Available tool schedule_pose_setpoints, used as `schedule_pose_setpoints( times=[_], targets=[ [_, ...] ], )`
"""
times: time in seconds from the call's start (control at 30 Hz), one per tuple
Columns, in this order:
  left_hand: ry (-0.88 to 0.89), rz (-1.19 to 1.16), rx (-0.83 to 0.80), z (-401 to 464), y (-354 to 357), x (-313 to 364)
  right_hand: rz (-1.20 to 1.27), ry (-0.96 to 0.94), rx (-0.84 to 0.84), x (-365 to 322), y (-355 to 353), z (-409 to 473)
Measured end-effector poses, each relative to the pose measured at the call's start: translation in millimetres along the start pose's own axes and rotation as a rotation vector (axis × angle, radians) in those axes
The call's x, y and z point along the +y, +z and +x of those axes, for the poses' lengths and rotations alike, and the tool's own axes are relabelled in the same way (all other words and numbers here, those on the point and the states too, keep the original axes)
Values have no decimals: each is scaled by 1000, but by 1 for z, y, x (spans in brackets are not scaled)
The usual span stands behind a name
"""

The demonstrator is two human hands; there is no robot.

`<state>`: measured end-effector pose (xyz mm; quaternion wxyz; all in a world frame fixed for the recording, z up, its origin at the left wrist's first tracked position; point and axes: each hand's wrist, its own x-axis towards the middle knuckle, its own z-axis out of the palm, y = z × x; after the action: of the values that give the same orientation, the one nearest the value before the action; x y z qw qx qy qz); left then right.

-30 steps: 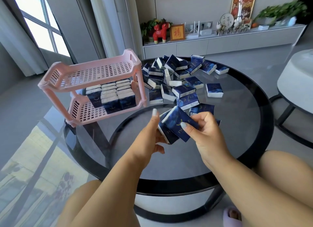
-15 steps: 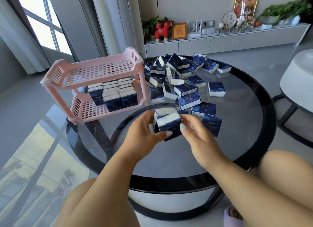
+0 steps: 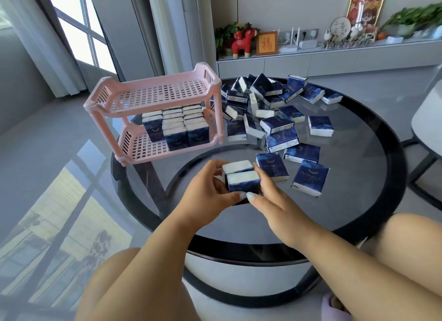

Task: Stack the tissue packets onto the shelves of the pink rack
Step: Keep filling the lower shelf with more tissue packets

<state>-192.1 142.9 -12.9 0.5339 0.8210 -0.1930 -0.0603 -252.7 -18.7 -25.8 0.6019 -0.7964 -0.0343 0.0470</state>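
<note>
Two tissue packets (image 3: 240, 176) sit pressed side by side between the person's hands, white edges up, just above the glass table (image 3: 358, 201). The left hand (image 3: 205, 191) grips them from the left, thumb across the front; the right hand (image 3: 270, 198) clasps them from the right. Just beside them lie loose packets (image 3: 275, 119), scattered toward the far edge. Further left stands the pink rack (image 3: 153, 110): its lower shelf holds rows of upright packets (image 3: 177, 127), its top shelf bare.
</note>
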Motion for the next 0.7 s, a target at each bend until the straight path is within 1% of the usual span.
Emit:
schedule_pose_setpoints(
  times=[0.17, 0.3, 0.4, 0.57, 0.7],
  targets=[
    [15, 60, 39, -1, -2, -6, -41, -3, -20, -9, 4, 1],
    [5, 114, 127, -2, -17, -16, -50, -46, -76, -15, 12, 14],
    [-40, 108, 201, -6, -32, -21, -80, -77, -62, -14, 22, 34],
    [-136, 67, 323, -11, -61, -33, -264, -135, -11, -21, 31, 72],
    [-172, 112, 446, -2, -89, -34, -492, -175, 1, -22, 37, 105]
  ],
)
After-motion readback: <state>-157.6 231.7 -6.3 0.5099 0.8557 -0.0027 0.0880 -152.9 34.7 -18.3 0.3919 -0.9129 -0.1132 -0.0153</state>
